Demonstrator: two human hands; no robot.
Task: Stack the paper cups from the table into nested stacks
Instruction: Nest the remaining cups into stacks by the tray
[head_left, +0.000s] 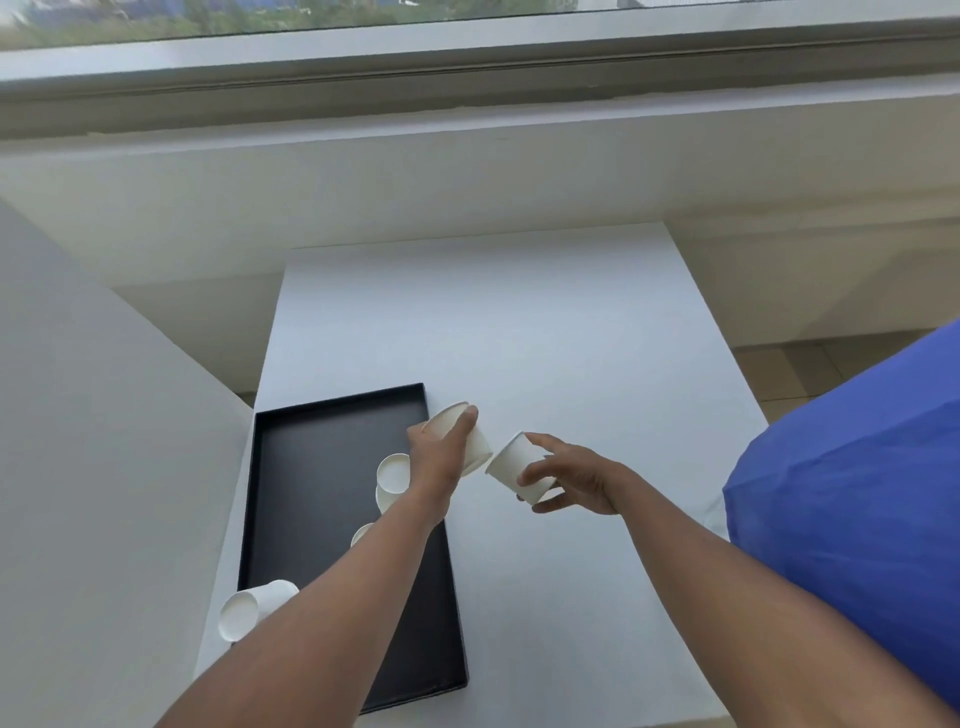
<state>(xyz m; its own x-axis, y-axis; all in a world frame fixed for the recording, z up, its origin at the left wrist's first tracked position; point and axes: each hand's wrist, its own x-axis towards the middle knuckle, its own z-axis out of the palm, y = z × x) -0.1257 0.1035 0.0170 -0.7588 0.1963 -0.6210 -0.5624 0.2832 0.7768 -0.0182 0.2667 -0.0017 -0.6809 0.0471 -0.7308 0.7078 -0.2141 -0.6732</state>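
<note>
Gripping cup (470, 441): left hand (436, 457) | second cup (517, 465): right hand (576, 480)

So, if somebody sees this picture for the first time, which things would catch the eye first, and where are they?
First the two hands in the middle, above the white table: the left hand holds one paper cup and the right hand holds another cup, the two cups almost meeting. Next the black tray at the left, with loose white cups on it, and one cup on its side at the tray's near left corner.
</note>
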